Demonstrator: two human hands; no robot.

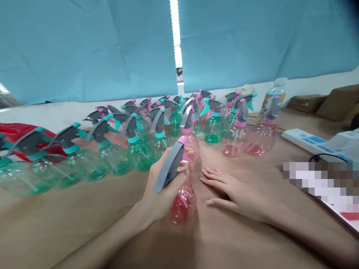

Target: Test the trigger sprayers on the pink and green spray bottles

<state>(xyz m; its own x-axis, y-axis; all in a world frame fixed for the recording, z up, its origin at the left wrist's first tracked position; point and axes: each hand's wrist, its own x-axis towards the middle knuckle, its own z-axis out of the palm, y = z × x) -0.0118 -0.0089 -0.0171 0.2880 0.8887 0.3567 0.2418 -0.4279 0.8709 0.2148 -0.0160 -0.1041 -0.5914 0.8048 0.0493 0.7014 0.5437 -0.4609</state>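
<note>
My left hand (165,186) is wrapped round the neck of a pink spray bottle (182,207) with a grey trigger head and pink nozzle. The round body of this bottle shows below my fingers, above the brown tabletop (224,243); whether it touches the surface I cannot tell. Flat on the table to its right lies my right hand (232,190), fingers spread and holding nothing. Just beyond stand another pink spray bottle (190,144) and a green spray bottle (140,155). Two pink spray bottles (232,142) are past my right fingertips.
Several green and pink spray bottles (112,160) form rows at the left and back. Red plastic (30,130) lies behind the left row. At right are a labelled drink bottle (271,99), a white power strip (305,142) and brown packages (339,101). Blue sheeting (126,48) hangs behind.
</note>
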